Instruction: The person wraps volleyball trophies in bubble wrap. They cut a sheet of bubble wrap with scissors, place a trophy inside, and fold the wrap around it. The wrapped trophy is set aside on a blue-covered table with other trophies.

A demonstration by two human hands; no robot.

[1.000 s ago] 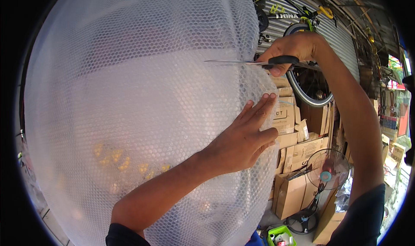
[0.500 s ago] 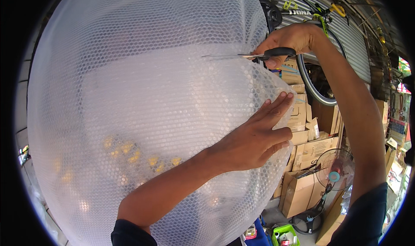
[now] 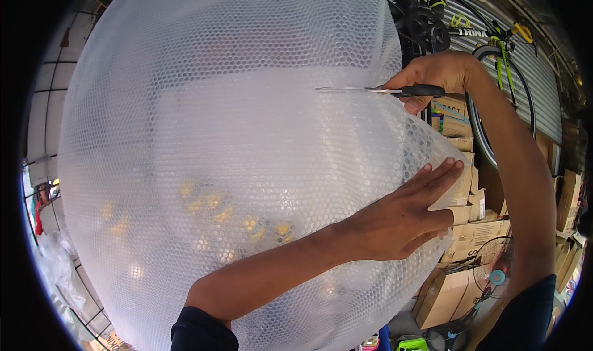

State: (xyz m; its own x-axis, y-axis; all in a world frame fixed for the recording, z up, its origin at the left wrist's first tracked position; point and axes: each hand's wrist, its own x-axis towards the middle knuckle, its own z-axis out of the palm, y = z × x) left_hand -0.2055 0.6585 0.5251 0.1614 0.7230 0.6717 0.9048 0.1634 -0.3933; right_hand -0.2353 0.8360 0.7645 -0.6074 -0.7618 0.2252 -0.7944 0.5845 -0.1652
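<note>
A big sheet of clear bubble wrap (image 3: 247, 129) fills most of the view, with a paler doubled layer across its middle and yellow shapes showing faintly through it. My right hand (image 3: 441, 73) grips black-handled scissors (image 3: 423, 90) at the wrap's right edge. Their thin blades point left and lie over the sheet, along the top of a loose corner flap. Lower down, my left hand (image 3: 395, 218) holds the flap's edge between thumb and finger, other fingers stretched along the wrap toward its corner.
A bicycle (image 3: 475, 36) stands at the upper right before a corrugated shutter. Cardboard boxes (image 3: 441, 292) are stacked beyond the wrap's right side, with a standing fan (image 3: 496, 277) beside them. A green bin (image 3: 412, 345) sits at the bottom. Wire grid panels (image 3: 55, 91) line the left.
The whole scene has shifted right as the view turned left. My hands keep nearly the same places on the wrap, and the scissors still lie at the flap's top.
</note>
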